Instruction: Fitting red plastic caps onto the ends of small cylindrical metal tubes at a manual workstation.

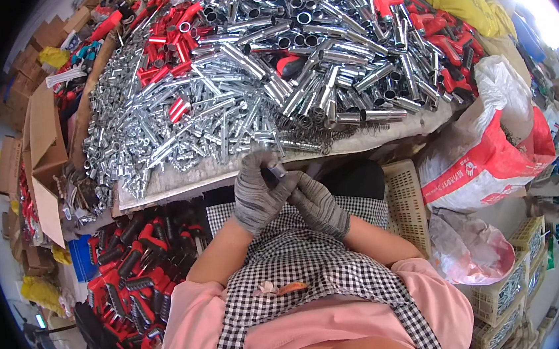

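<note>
Metal between gloved fingertips, loose parts all around

We had a short, shiny silver metal piece (277, 169) at the centre of the dial, just short of the pale, worn tabletop (200, 180) at twelve o'clock. Our left hand (258, 196), in a grey knitted glove, had its thumb and fingers clamped on it. Our right hand (322, 203), gloved alike, came in from four o'clock with its fingertips close against the left thumb; we could not tell whether they gripped the metal too.

A slip seemed the likeliest trouble to us: smooth metal in knitted fabric might have twisted loose if the pinch eased. Dropped, it could have slid down the black-and-white checked cloth apron (314, 264) at six o'clock, or bounced into the cream lattice plastic crate (408, 203) towards four.

At one o'clock, dark wire coil springs (300, 145) lay tangled near the table edge; a glove brushing them might have snagged and dragged several off. Behind them, the heaped shiny metal tubes (344, 56) could have rolled forward if one low down were disturbed.
</note>
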Demonstrator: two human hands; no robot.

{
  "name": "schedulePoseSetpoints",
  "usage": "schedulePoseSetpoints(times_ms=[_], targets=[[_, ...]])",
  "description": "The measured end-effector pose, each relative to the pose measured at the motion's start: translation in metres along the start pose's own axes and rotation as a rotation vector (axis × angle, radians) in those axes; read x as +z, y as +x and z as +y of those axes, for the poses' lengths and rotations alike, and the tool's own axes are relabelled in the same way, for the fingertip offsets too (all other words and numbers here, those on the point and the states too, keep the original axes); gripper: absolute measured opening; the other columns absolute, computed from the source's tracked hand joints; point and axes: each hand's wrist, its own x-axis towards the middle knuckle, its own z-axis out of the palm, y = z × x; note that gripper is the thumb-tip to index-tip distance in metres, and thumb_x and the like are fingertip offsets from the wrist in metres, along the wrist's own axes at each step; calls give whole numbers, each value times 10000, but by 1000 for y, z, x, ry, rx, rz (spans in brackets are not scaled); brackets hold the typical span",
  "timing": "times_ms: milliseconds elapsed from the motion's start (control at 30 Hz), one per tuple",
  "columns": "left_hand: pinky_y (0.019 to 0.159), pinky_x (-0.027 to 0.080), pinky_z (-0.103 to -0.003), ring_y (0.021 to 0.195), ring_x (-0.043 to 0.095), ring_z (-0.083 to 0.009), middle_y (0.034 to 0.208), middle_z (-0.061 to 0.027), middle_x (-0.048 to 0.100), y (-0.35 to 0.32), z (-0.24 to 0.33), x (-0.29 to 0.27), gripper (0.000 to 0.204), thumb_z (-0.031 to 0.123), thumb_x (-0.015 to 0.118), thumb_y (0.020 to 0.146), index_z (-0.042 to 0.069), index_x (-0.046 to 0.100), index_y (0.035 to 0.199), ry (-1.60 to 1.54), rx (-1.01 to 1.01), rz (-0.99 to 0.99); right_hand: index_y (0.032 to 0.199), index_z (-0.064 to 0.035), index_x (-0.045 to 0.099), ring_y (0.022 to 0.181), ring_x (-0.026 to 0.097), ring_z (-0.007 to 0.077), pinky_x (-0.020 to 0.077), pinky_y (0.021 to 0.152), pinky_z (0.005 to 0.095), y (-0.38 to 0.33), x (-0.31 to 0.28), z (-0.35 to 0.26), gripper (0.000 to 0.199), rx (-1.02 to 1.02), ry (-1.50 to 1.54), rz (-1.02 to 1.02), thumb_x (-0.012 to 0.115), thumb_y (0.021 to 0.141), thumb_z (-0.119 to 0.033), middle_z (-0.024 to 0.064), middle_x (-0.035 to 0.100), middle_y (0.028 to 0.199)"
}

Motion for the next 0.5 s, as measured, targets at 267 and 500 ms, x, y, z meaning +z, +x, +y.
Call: schedulePoseSetpoints(times_ms=[267, 500], targets=[[616, 477, -402, 691, 586, -294, 784, -102, 606, -6, -8, -17, 333, 304, 742, 737, 63, 605, 922, 466, 83, 29, 1106, 1, 550, 752, 468, 69, 418, 676, 227, -19, -16, 7, 287, 91, 65, 111, 544, 893, -190, -4, 541, 861], [707, 491, -424, 775, 607, -336, 820, -163, 624, -17, -52, -41, 248, 230, 655, 781, 36, 600, 924, 700, -179, 142, 995, 13, 575, 700, 508, 90, 432, 656, 245, -13, -21, 6, 245, 141, -22, 296, 570, 859, -191, 25, 586, 792]])
